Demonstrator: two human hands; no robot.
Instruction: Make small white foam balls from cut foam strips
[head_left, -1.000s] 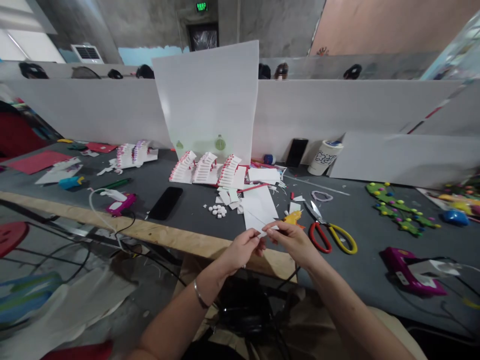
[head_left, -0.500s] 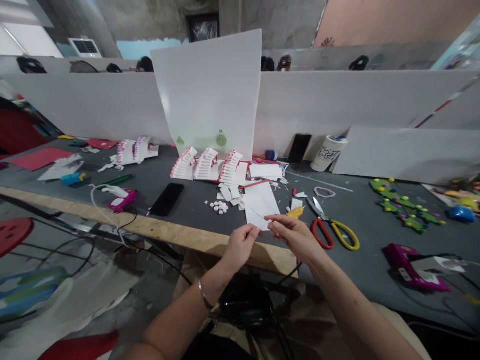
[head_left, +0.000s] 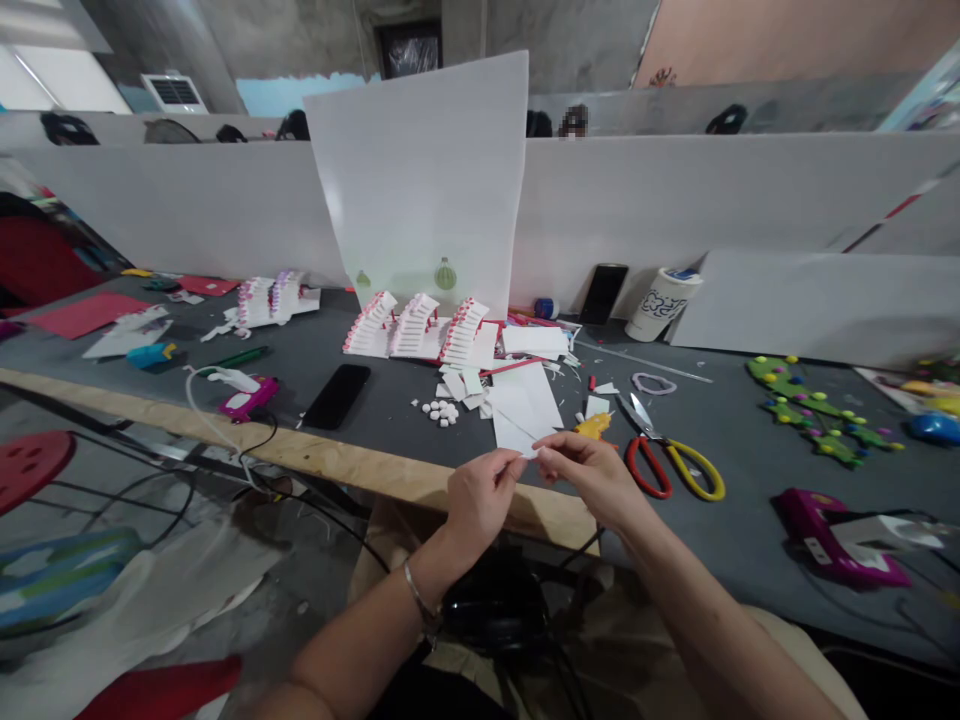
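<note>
In our head view, our left hand [head_left: 480, 503] and right hand [head_left: 589, 477] pinch, thumbs against fingers, the near corner of a white paper sheet [head_left: 521, 410]. It lies on the gray table [head_left: 397, 435], just left of the scissors [head_left: 667, 465]. We cannot tell whether the sheet is lifted.

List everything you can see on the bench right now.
Stepped paper models: five, white with red edges, in two groups beyond the hands.
White board: one, upright, at the table's back.
Scissors: one, red and yellow handles, right of the hands.
Hot glue guns: two, magenta, one left, one right.
Smartphones: two, black, one flat, one upright beside the cup.
Cup: one, white with blue print, back right.
White paper piece: one, white, pinched between the hands.
Left hand: one, bare, bangle at the wrist.
Right hand: one, bare, beside the left.
</note>
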